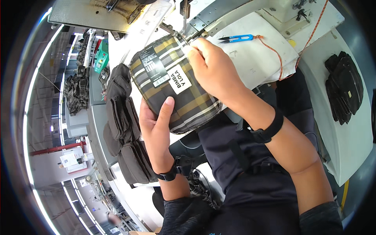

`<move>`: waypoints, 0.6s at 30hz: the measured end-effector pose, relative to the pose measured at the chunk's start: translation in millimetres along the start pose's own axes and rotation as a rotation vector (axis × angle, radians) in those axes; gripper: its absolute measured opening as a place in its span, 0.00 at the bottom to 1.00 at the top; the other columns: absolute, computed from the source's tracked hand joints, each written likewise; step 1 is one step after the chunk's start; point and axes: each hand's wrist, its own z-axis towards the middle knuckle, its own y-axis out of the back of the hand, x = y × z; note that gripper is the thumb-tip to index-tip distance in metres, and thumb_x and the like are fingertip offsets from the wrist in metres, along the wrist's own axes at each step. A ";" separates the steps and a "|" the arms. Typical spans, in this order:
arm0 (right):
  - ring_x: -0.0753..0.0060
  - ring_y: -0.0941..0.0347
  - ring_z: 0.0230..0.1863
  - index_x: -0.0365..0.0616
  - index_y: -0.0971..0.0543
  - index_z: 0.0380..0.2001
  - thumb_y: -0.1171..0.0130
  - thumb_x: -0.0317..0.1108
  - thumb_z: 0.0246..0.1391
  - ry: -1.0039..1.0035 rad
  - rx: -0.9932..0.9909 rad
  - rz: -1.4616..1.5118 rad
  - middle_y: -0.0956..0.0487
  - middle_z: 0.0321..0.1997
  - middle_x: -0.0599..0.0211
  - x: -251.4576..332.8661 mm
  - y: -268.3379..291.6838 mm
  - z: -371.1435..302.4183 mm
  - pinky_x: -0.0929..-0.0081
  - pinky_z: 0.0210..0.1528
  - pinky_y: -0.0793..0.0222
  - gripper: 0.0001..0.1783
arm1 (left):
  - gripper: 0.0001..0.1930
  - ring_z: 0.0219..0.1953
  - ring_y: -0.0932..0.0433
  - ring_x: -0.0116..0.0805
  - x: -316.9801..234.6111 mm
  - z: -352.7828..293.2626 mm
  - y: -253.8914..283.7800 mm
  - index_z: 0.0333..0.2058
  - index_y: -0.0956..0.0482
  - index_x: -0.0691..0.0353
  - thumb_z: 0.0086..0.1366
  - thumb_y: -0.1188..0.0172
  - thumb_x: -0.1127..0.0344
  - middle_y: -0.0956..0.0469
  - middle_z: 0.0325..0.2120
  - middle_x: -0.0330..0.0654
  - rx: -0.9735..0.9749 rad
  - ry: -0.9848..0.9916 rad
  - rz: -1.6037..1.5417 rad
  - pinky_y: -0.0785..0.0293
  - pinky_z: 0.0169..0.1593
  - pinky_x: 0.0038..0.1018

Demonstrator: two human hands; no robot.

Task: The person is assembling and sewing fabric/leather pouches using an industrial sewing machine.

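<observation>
A rounded plaid fabric pouch in grey, tan, black and white lies tilted under the sewing machine's needle area. On its face are a white label and a dark printed tag. My left hand grips the near left edge, thumb on top and fingers hidden underneath. At the far right edge, close to the needle area, my right hand pinches the pouch's rim between thumb and curled fingers. What lies beneath the pouch is hidden.
Blue thread snips on an orange cord lie right of the machine. Dark pouches are piled along the left side. Several black pieces rest on a white surface at far right. The machine head overhangs the far left.
</observation>
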 end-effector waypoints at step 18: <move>0.54 0.22 0.36 0.37 0.16 0.47 0.35 0.34 0.66 0.174 -0.031 -0.060 0.22 0.35 0.57 -11.4 20.6 -41.7 0.62 0.41 0.25 0.13 | 0.19 0.42 0.11 0.40 59.3 -24.0 -11.6 0.60 0.28 0.72 0.82 0.48 0.61 0.16 0.48 0.51 0.155 0.184 -0.130 0.09 0.42 0.36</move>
